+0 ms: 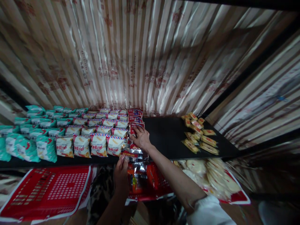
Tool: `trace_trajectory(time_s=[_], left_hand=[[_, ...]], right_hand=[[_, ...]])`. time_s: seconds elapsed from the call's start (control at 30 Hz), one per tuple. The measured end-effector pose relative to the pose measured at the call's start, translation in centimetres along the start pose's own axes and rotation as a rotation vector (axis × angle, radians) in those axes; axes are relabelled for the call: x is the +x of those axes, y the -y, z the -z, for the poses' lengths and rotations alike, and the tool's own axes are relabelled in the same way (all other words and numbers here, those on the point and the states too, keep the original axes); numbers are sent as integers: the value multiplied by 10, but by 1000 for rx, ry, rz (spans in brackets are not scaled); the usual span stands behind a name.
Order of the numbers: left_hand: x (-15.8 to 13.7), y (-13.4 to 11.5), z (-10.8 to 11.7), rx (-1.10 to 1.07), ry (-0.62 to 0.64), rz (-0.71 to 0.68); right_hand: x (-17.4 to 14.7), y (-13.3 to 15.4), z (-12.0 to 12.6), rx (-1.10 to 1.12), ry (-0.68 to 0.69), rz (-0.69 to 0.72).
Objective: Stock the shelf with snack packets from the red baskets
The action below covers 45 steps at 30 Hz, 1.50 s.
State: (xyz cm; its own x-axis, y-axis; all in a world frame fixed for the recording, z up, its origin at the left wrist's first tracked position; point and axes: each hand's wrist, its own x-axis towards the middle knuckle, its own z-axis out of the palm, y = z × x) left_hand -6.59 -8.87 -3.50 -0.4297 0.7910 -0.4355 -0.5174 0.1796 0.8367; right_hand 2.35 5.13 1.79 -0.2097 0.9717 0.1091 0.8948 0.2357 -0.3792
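My left hand is closed at the shelf's front edge, its fingertips pinching the left end of a red snack packet. My right hand reaches over a row of red snack packets, fingers stretched out and resting on them. Silver-backed packets hang or lie just below the edge, in front of the row; whether they are joined cannot be made out. Immediately left of the row stand white chip bags with striped tops. What lies under my right palm is hidden.
Teal snack bags fill the left of the black shelf. Small yellow packets lie loosely at its right. Below are a red basket, another with orange-red packs, and pale bagged goods. Striped sheeting hangs behind.
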Motion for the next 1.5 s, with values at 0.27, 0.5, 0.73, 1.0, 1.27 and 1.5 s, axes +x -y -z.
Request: trace_trajectory(time_s=[0.27,0.5,0.73,1.0,1.27,1.5], left_hand=[[0,3,-11,-5,99,28],[2,5,-17,46,140,26],[4,9,-23,96,212,4],[6,6,-19,127,273,-4],[-5,-4,-11,214,327,22],[-16,-7,3,231,324,33]], right_hand=[[0,5,5,73,82,-107],[-1,4,11,92,110,-67],[-1,5,12,67,83,-52],[-1,12,6,-13,35,-87],[-3,11,5,-23,-64,3],[-14,-1,11,51,-183,-33]])
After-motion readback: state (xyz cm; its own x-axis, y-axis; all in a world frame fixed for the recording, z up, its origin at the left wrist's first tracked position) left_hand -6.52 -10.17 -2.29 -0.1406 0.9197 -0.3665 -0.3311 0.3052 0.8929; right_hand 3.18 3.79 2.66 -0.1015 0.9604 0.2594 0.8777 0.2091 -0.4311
